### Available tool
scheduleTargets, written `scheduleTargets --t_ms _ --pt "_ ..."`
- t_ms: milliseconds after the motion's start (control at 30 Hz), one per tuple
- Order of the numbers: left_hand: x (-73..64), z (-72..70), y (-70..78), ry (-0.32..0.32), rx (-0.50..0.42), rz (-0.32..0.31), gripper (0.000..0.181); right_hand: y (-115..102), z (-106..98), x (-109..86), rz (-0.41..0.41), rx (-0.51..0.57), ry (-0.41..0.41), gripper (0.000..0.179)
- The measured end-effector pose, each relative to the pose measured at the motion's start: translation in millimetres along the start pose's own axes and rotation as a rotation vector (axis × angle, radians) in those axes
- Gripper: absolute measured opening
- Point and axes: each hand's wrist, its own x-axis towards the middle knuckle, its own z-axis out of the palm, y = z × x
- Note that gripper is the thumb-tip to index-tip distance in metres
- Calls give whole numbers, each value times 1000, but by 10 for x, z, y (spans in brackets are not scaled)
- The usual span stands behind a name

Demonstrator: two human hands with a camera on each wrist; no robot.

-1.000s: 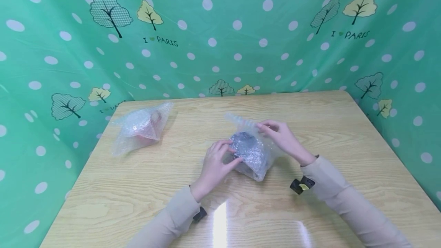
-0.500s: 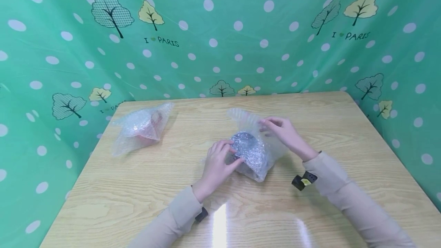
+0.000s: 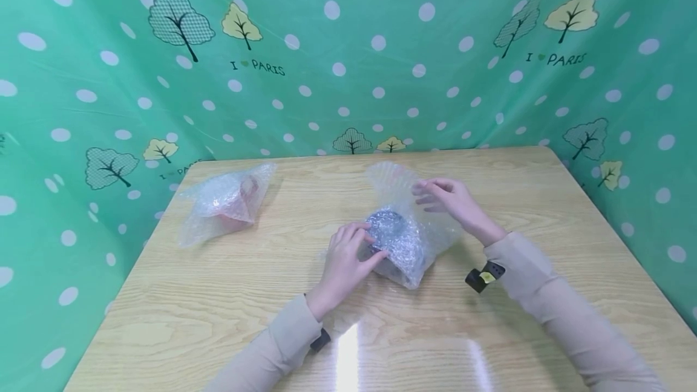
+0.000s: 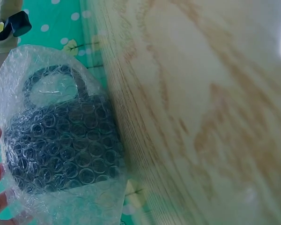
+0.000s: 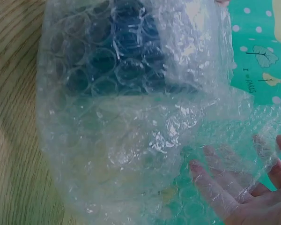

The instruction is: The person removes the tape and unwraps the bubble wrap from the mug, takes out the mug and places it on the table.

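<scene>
A dark blue mug [image 3: 389, 228] wrapped in clear bubble wrap [image 4: 75, 206] sits on the table. Its looped handle [image 4: 77, 79] shows through the film in the left wrist view. My left hand [image 3: 344, 262] holds the wrapped mug from the left, thumb on the near side and fingers on the far side. Beyond the mug, a loose flap of bubble wrap [image 3: 393, 180] stands up. My right hand [image 3: 452, 201] pinches the flap's right edge. In the right wrist view several of that hand's fingers [image 5: 215, 187] show through the film.
A second bundle [image 3: 225, 201], a pinkish item in bubble wrap, lies at the table's back left. The wooden table [image 3: 218, 301] ends at a green dotted curtain [image 3: 305, 120] along the back and sides. Black wrist cameras hang below both sleeves.
My right hand has moved up and right, drawing the flap outward so that it stands taller and spreads wider. My left hand and the mug have stayed nearly in place.
</scene>
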Motion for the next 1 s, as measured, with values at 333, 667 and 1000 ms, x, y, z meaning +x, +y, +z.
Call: scheduleTargets --t_ms 333,667,1000 --pt "-5 3 10 7 -1 1 30 14 -98 62 28 37 -11 43" --pt "1 -3 8 2 14 6 30 18 -208 164 69 12 2 42" --pt "0 -10 12 -9 20 1 29 26 -304 223 114 -11 -3 45"
